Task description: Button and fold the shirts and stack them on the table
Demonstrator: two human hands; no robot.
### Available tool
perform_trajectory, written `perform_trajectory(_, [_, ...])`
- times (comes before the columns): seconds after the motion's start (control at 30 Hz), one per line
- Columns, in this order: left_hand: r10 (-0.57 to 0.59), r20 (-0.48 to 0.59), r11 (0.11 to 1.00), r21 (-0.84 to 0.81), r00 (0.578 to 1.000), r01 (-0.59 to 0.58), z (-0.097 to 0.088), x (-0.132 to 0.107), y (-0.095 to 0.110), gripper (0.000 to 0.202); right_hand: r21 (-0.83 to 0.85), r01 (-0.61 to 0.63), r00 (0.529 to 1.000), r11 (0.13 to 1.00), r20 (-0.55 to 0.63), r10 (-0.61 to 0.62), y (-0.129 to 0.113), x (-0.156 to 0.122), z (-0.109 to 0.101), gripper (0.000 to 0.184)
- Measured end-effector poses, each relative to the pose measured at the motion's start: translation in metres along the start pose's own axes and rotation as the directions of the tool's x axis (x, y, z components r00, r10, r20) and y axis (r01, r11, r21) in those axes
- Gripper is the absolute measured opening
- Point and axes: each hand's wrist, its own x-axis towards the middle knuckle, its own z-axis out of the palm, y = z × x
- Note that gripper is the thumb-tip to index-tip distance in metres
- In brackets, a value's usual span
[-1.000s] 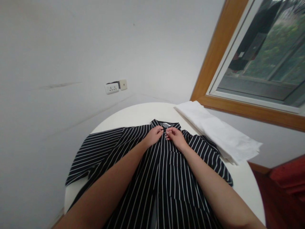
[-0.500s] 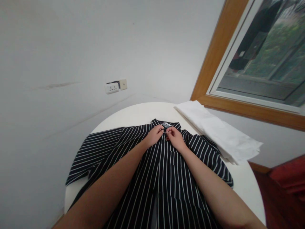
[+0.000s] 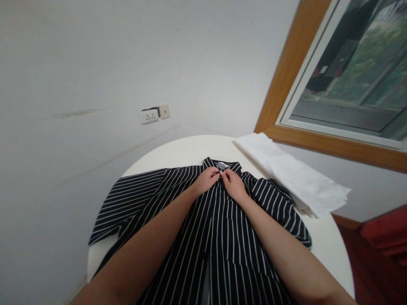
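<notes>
Pinching the striped shirt (image 3: 219,228) at its collar (image 3: 208,162) front, our left hand (image 3: 206,181) and right hand (image 3: 234,184) have fingers closed on fabric, tips nearer together than a second ago, so we're working one spot. Shirt lies front-up on the bench (image 3: 190,148), folded white sheet (image 3: 292,173) beside it.

Between the left hand (image 3: 206,181) and the right hand (image 3: 234,185), the small piece of striped shirt (image 3: 197,241) pinched there, possibly the edge of its collar (image 3: 208,162), was mostly hidden. Nearer than both hands, the shirt's lower part and the forearms (image 3: 155,241) ran off the bottom. Right of the hands, the window (image 3: 365,84) was blurred and cut off.
</notes>
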Motion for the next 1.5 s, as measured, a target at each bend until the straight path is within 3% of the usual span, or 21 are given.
perform_trajectory(0.3, [0.027,-0.008,0.999,-0.047,1.000,-0.027,0.000,-0.001,0.000,0.011,0.055,-0.038,0.999,0.998,0.030,0.036,0.002,0.001,-0.003,0.030])
perform_trajectory(0.53, [0.148,-0.092,0.978,0.159,0.985,-0.132,0.001,-0.004,0.005,0.003,0.123,-0.059,0.996,0.991,0.078,0.050,0.005,0.003,-0.003,0.032])
perform_trajectory(0.67, [0.190,-0.130,0.957,0.244,0.973,-0.155,0.000,-0.006,0.010,0.022,0.112,-0.087,0.994,0.990,0.069,0.080,0.005,0.002,-0.003,0.027])
perform_trajectory(0.77, [0.209,-0.183,0.922,0.365,0.961,-0.131,-0.004,-0.006,0.010,0.032,0.108,-0.120,0.992,0.987,0.053,0.115,0.006,0.001,-0.001,0.014])
perform_trajectory(0.87, [0.164,-0.221,0.878,0.477,0.961,-0.040,-0.008,-0.005,0.005,0.033,0.107,-0.133,0.990,0.985,0.057,0.128,0.008,0.001,-0.001,0.015])
perform_trajectory(1.07, [0.069,-0.153,0.850,0.526,0.986,0.023,-0.012,-0.004,-0.001,0.029,0.097,-0.081,0.996,0.992,0.047,0.077,0.011,0.002,0.001,0.017])
perform_trajectory(1.27, [0.119,-0.021,0.857,0.507,0.993,-0.092,-0.024,-0.001,-0.009,0.025,0.086,-0.079,0.996,0.993,0.052,0.075,0.011,0.002,0.002,0.018])
perform_trajectory(1.37, [0.148,-0.006,0.854,0.505,0.989,-0.125,-0.030,0.000,-0.012,0.013,0.078,-0.078,0.996,0.994,0.051,0.075,0.009,0.002,0.001,0.017])
perform_trajectory(1.5, [0.199,0.049,0.827,0.528,0.979,-0.195,-0.032,0.000,-0.012,0.016,0.088,-0.074,0.996,0.993,0.056,0.069,0.008,0.001,0.000,0.017])
